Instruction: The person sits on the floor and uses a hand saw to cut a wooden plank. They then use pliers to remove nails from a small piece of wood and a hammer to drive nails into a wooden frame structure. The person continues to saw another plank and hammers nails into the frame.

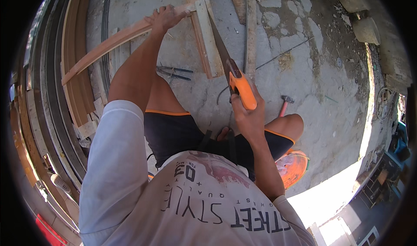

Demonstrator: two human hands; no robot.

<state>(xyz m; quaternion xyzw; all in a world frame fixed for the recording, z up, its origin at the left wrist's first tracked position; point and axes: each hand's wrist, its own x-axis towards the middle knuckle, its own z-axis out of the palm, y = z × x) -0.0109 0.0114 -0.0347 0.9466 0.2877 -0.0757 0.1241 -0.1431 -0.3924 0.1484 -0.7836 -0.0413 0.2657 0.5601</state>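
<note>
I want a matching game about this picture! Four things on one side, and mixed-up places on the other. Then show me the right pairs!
Things:
1. saw
2. hammer
3. long wooden strip
4. dark two-handled tool

Places:
A. under the left hand
B. on the ground near the left leg
C. held in the right hand
D. on the ground beside the right knee

Right pairs:
1-C, 2-D, 3-A, 4-B
</note>
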